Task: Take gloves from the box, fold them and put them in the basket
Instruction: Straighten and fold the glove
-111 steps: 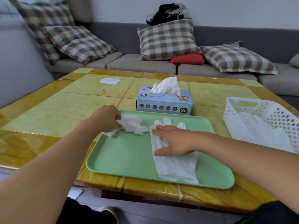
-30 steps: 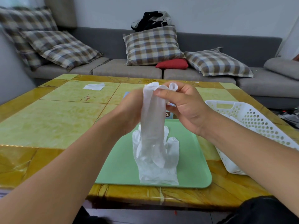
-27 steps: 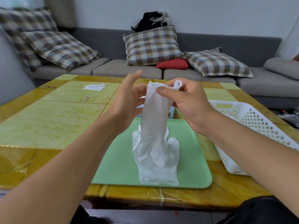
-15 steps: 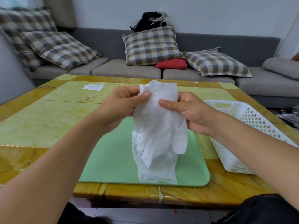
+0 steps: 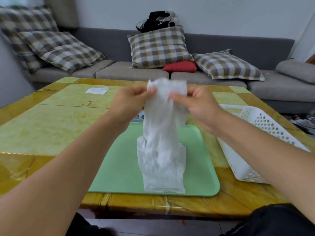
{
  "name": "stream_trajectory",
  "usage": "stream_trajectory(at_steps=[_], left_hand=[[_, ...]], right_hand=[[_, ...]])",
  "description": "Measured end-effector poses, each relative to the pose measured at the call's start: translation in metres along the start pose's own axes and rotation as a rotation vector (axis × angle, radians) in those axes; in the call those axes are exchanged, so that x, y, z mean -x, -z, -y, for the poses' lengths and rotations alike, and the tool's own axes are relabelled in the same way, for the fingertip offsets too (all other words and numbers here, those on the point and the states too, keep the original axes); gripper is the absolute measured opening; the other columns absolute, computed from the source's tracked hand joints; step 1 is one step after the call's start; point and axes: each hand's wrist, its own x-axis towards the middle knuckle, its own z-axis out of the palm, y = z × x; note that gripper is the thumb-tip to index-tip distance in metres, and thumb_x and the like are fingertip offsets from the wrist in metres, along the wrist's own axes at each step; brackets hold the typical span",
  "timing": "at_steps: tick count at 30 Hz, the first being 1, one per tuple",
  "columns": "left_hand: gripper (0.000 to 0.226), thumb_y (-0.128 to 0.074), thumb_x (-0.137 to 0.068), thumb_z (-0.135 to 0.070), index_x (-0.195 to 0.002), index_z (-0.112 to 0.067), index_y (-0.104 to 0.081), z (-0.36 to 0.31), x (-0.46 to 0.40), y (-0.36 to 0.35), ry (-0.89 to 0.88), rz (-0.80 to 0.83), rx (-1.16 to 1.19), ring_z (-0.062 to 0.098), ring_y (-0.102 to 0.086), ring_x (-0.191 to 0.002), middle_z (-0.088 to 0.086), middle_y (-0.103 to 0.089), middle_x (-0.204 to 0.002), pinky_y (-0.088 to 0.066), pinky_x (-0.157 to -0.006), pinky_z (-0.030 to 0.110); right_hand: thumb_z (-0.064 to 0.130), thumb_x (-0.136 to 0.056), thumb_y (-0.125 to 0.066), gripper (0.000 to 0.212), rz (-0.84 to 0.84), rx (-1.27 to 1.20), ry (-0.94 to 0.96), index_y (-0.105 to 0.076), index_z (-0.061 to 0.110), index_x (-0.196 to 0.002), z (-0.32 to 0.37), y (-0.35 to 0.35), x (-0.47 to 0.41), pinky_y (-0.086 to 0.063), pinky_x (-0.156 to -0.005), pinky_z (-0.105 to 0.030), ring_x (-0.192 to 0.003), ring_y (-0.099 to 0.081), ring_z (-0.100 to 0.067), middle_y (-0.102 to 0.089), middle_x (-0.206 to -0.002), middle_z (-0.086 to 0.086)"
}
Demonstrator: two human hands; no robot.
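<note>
White glove (image 5: 162, 126) pinched by both hands, box print unreadable

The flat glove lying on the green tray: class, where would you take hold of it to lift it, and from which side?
Probably by the cuff end. The flat glove lies lengthwise on the green tray, its straight open cuff toward the tray's near rim and its fingers pointing away under the hanging glove. Coming from the near side, pinching the cuff's two corners, avoids the left hand and right hand above.
</note>
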Motion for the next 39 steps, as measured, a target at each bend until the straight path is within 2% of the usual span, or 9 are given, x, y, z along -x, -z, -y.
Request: stream_trajectory(at_steps=[4,8,11,13,19,23,29,34,39], left_hand=[[0.009,-0.071,-0.091,-0.014,-0.094,-0.021,-0.076,-0.018,0.009,0.005,-0.389,-0.056,-0.129,0.005,-0.074,-0.084,-0.012,-0.078,-0.089,-0.054,-0.079,0.016],[0.001,-0.078,-0.084,-0.027,-0.083,-0.026,-0.078,0.022,0.023,0.021,-0.143,0.193,-0.437,0.004,-0.062,-0.066,-0.01,-0.077,-0.077,-0.054,-0.066,0.03],[0.005,-0.08,-0.084,-0.022,-0.081,-0.026,-0.079,0.044,0.033,0.029,-0.016,0.487,-0.652,-0.007,-0.063,-0.065,-0.019,-0.074,-0.074,-0.044,-0.066,0.008],[0.003,-0.08,-0.084,-0.021,-0.085,-0.024,-0.081,0.052,0.041,0.029,0.004,0.569,-0.693,-0.005,-0.067,-0.072,-0.015,-0.076,-0.079,-0.047,-0.069,0.009],[0.005,-0.08,-0.084,-0.031,-0.088,-0.028,-0.079,0.044,0.047,0.018,-0.113,0.54,-0.745,0.002,-0.065,-0.08,-0.018,-0.074,-0.089,-0.048,-0.067,0.013],[0.004,-0.078,-0.085,-0.033,-0.086,-0.03,-0.076,0.038,0.046,0.017,-0.146,0.572,-0.793,0.009,-0.062,-0.073,-0.017,-0.072,-0.092,-0.05,-0.066,0.019],[0.002,-0.077,-0.088,-0.028,-0.088,-0.027,-0.078,0.032,0.05,0.024,-0.018,0.755,-0.802,0.004,-0.066,-0.064,-0.025,-0.068,-0.069,-0.044,-0.063,0.01],[0.007,-0.079,-0.085,-0.028,-0.091,-0.025,-0.079,0.036,0.058,0.025,0.074,0.836,-0.792,0.003,-0.072,-0.075,-0.007,-0.076,-0.083,-0.051,-0.07,0.016],[0.006,-0.079,-0.085,-0.029,-0.09,-0.029,-0.078,0.038,0.063,0.021,0.096,0.901,-0.842,0.002,-0.07,-0.083,-0.013,-0.075,-0.089,-0.056,-0.086,0.031]], right_hand=[[-0.001,-0.088,-0.073,0.021,0.052,0.133,0.375,-0.076,0.012,-0.104,0.015,0.013,-0.002,-0.054,-0.077,-0.019,-0.086,-0.071,-0.004,-0.077,-0.092,0.01],[-0.007,-0.085,-0.073,0.021,0.266,0.384,0.102,-0.078,0.008,-0.099,-0.032,0.019,0.006,-0.051,-0.076,-0.014,-0.081,-0.07,0.003,-0.077,-0.09,0.008],[0.001,-0.086,-0.075,0.016,0.44,0.569,-0.03,-0.082,0.014,-0.094,-0.058,0.025,0.017,-0.051,-0.076,-0.016,-0.082,-0.07,0.002,-0.078,-0.088,0.01],[0.006,-0.089,-0.074,0.016,0.558,0.653,-0.1,-0.082,0.016,-0.096,-0.066,0.027,0.025,-0.05,-0.077,-0.012,-0.089,-0.07,0.002,-0.078,-0.092,0.012],[0.003,-0.087,-0.066,0.027,0.56,0.732,-0.105,-0.082,0.022,-0.095,-0.058,0.025,0.032,-0.046,-0.068,-0.013,-0.089,-0.069,-0.008,-0.077,-0.094,0.01],[0.006,-0.081,-0.062,0.036,0.581,0.734,-0.093,-0.08,0.037,-0.088,-0.052,0.022,0.032,-0.045,-0.063,-0.029,-0.068,-0.054,-0.021,-0.075,-0.087,-0.003],[-0.001,-0.09,-0.059,0.031,0.704,0.789,-0.142,-0.08,0.018,-0.104,-0.039,0.016,0.041,-0.038,-0.052,-0.015,-0.047,-0.048,-0.003,-0.058,-0.05,0.027],[-0.003,-0.09,-0.058,0.032,0.774,0.801,-0.2,-0.08,0.017,-0.103,-0.037,0.014,0.045,-0.058,-0.06,-0.03,-0.057,-0.062,-0.009,-0.066,-0.06,0.022],[0.009,-0.089,-0.068,0.025,0.891,0.828,-0.232,-0.08,0.031,-0.096,-0.043,0.013,0.048,-0.057,-0.062,-0.023,-0.076,-0.071,-0.017,-0.076,-0.093,0.0]])
